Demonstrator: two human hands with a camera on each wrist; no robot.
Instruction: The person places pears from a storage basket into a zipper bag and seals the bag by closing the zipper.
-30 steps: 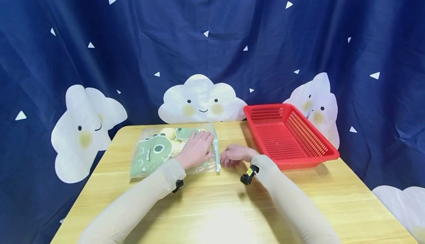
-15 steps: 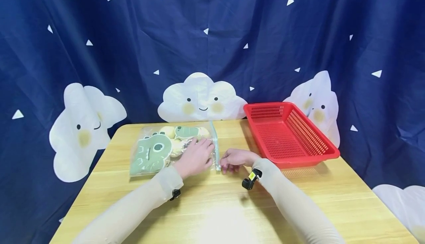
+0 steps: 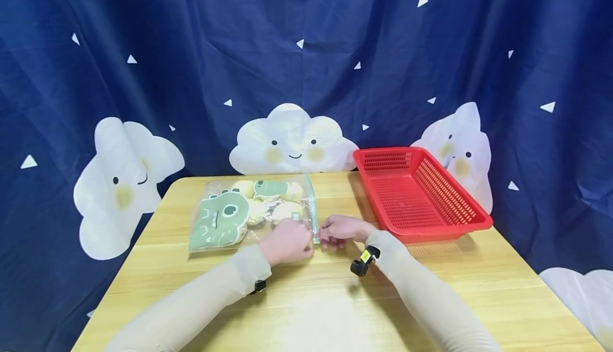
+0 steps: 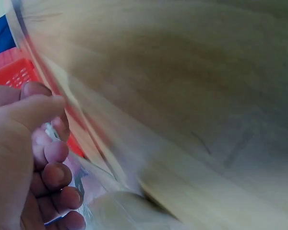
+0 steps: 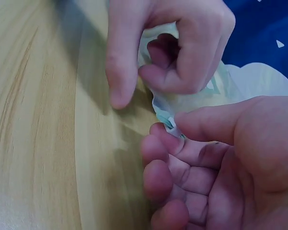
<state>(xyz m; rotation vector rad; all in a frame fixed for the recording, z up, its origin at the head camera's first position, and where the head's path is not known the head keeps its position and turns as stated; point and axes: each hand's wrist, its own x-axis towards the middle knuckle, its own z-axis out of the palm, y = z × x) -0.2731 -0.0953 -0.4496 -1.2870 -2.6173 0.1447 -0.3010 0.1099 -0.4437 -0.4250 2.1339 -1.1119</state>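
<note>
A clear zip bag (image 3: 261, 237) lies flat on the wooden table, its pale green zip strip (image 3: 311, 197) on the right side. Inside are a green dinosaur-shaped item (image 3: 221, 221) and several pale yellow and green pieces whose kind I cannot tell. With thumb and forefinger my right hand (image 3: 342, 229) pinches the small white zip slider (image 5: 172, 127) at the strip's near end. My left hand (image 3: 289, 241) hovers by the bag's near right corner, just left of the right hand. Its fingers are bent and its thumb (image 5: 122, 72) stands apart, with nothing seen between them.
A red plastic basket (image 3: 421, 233) with slotted walls stands at the right rear of the table (image 3: 268, 320). Behind the table hangs a dark blue curtain (image 3: 297, 70) printed with white clouds and triangles.
My left hand has come off the top of the bag and moved toward me to its near right corner. The right hand has shifted slightly and is at the strip's near end.
</note>
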